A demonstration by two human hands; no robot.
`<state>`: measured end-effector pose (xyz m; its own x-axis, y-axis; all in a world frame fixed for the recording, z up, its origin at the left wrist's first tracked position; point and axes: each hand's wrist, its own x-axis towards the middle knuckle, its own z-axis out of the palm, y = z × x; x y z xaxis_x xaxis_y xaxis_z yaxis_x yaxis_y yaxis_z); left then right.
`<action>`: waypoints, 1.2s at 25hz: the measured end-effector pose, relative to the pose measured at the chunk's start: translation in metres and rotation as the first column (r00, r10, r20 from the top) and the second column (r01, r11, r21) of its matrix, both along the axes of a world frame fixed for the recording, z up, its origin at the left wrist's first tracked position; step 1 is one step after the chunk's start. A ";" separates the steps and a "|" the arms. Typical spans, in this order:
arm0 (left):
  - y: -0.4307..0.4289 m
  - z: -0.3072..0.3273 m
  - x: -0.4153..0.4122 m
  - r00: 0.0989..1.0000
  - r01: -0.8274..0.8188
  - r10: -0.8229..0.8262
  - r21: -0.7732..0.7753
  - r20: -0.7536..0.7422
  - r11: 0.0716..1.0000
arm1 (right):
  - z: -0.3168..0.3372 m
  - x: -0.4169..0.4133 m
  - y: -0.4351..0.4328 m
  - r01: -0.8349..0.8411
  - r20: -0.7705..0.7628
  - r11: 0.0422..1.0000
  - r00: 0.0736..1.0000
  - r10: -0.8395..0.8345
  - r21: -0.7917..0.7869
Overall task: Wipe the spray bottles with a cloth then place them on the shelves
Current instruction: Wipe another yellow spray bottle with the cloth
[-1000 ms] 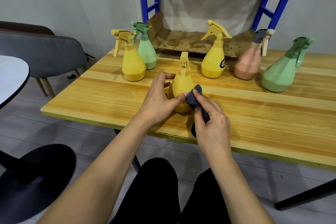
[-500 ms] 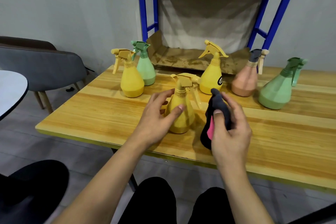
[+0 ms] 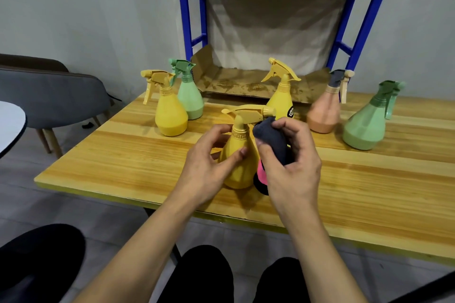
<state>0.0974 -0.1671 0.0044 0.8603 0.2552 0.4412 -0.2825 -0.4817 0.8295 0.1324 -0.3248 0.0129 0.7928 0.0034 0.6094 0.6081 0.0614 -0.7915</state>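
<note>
- Head camera view, looking down at a person's two bare hands over a wooden table (image 3: 118,157).
- The left hand (image 3: 209,165) curls around a yellow spray bottle (image 3: 240,172). The thumb presses on the near side of its body and the fingers wrap round the far side, below the neck.
- The right hand (image 3: 293,170) grips a bunched dark cloth (image 3: 270,138) with a pink patch showing underneath. It holds the cloth against the bottle's right shoulder, just under the trigger head.
- The held bottle is upright near the table's front edge. Whether its base rests on the wood or is slightly raised cannot be told.
- Behind and left of the held bottle stands a second yellow bottle (image 3: 171,115), with a pale green bottle (image 3: 192,101) just behind it.
- Directly behind the held bottle stands a yellow bottle with a black label (image 3: 282,98).
- Behind and right of the held bottle is a peach bottle (image 3: 322,113) with a dark trigger. Farther right is a larger green bottle (image 3: 364,125).
- Beyond the held bottle, past these bottles, rises a blue metal shelf (image 3: 183,19). Its lower level is lined with stained cardboard (image 3: 246,83), and another level sits above.
- Far left of the held bottle, off the table, are a grey chair (image 3: 49,98) and the edge of a white round table (image 3: 9,125).
</note>
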 end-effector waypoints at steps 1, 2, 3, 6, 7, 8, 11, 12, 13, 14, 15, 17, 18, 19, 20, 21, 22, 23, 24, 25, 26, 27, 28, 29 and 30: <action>-0.001 -0.001 -0.001 1.000 -0.001 0.001 0.003 0.002 1.000 | 0.000 0.001 0.000 0.020 0.003 1.000 1.000 -0.020 -0.011; -0.002 -0.002 -0.002 1.000 -0.013 0.013 0.014 0.007 1.000 | -0.001 0.001 0.001 0.050 0.010 0.999 0.999 -0.050 -0.012; -0.003 -0.004 -0.003 0.999 -0.035 0.035 0.031 0.016 0.999 | -0.003 -0.001 0.002 0.085 0.020 0.996 0.996 -0.085 -0.007; -0.006 -0.006 -0.005 0.994 -0.108 0.106 0.055 0.029 0.993 | -0.014 -0.007 0.002 0.172 0.017 0.985 0.985 -0.172 0.026; -0.007 -0.007 -0.005 0.992 -0.125 0.124 0.052 0.021 0.991 | -0.018 -0.008 0.001 0.187 -0.011 0.982 0.982 -0.187 0.040; -0.007 -0.007 -0.005 0.990 -0.140 0.139 0.050 0.012 0.989 | -0.022 -0.010 -0.001 0.198 -0.059 0.979 0.979 -0.195 0.053; -0.007 -0.009 -0.004 0.986 -0.167 0.168 0.067 -0.005 0.984 | -0.028 -0.013 -0.002 0.206 -0.195 0.976 0.963 -0.188 0.076; -0.007 -0.009 -0.004 0.986 -0.168 0.169 0.066 -0.004 0.984 | -0.027 -0.014 -0.001 0.207 -0.195 0.975 0.962 -0.189 0.077; -0.007 -0.008 -0.004 0.987 -0.163 0.163 0.061 -0.005 0.985 | -0.026 -0.013 0.000 0.202 -0.191 0.976 0.964 -0.184 0.078; -0.005 -0.008 -0.005 0.989 -0.148 0.149 0.052 -0.019 0.988 | -0.025 -0.012 0.002 0.193 -0.188 0.978 0.966 -0.176 0.077; -0.004 -0.008 -0.006 0.991 -0.125 0.126 0.042 -0.044 0.991 | -0.025 -0.011 0.004 0.173 -0.195 0.982 0.968 -0.156 0.071; -0.001 -0.008 -0.007 0.994 -0.069 0.071 0.026 -0.079 0.997 | -0.028 -0.013 0.009 0.117 -0.224 0.993 0.969 -0.108 0.026; -0.001 -0.008 -0.008 0.995 -0.060 0.061 0.022 -0.079 0.998 | -0.032 -0.015 0.012 0.082 -0.240 0.997 0.967 -0.082 -0.008; -0.001 -0.008 -0.007 0.995 -0.065 0.066 0.020 -0.074 0.998 | -0.036 -0.017 0.014 0.051 -0.254 0.998 0.965 -0.060 -0.041; -0.002 -0.008 -0.005 0.994 -0.078 0.080 0.024 -0.070 0.997 | -0.040 -0.020 0.015 0.031 -0.261 0.996 0.964 -0.051 -0.078; -0.003 -0.008 -0.004 0.993 -0.094 0.096 0.035 -0.067 0.995 | -0.042 -0.023 0.016 0.018 -0.261 0.993 0.964 -0.048 -0.120; -0.003 -0.008 -0.003 0.992 -0.107 0.110 0.048 -0.066 0.993 | -0.044 -0.025 0.016 0.009 -0.252 0.987 0.966 -0.050 -0.163; -0.003 -0.008 -0.003 0.991 -0.113 0.116 0.059 -0.062 0.992 | -0.044 -0.025 0.015 0.003 -0.233 0.978 0.971 -0.052 -0.207; -0.001 -0.008 -0.003 0.992 -0.113 0.117 0.071 -0.053 0.991 | -0.042 -0.024 0.015 0.002 -0.197 0.969 0.979 -0.053 -0.249; 0.001 -0.007 -0.003 0.992 -0.113 0.117 0.084 -0.044 0.990 | -0.040 -0.023 0.016 -0.003 -0.154 0.959 0.987 -0.043 -0.284; 0.004 -0.007 -0.004 0.993 -0.110 0.114 0.094 -0.038 0.989 | -0.037 -0.021 0.017 -0.013 -0.115 0.952 0.993 -0.023 -0.304; 0.007 -0.005 -0.004 0.994 -0.101 0.105 0.102 -0.037 0.990 | -0.035 -0.017 0.018 -0.025 -0.092 0.950 0.996 -0.004 -0.310; 0.008 -0.003 -0.005 0.995 -0.088 0.093 0.114 -0.040 0.990 | -0.033 -0.014 0.019 -0.034 -0.090 0.952 0.996 0.007 -0.304; 0.009 -0.001 -0.006 0.996 -0.075 0.082 0.132 -0.047 0.988 | -0.033 -0.011 0.019 -0.037 -0.108 0.956 0.994 0.006 -0.292; 0.009 0.001 -0.006 0.996 -0.066 0.075 0.151 -0.056 0.986 | -0.034 -0.010 0.019 -0.032 -0.144 0.959 0.990 -0.009 -0.283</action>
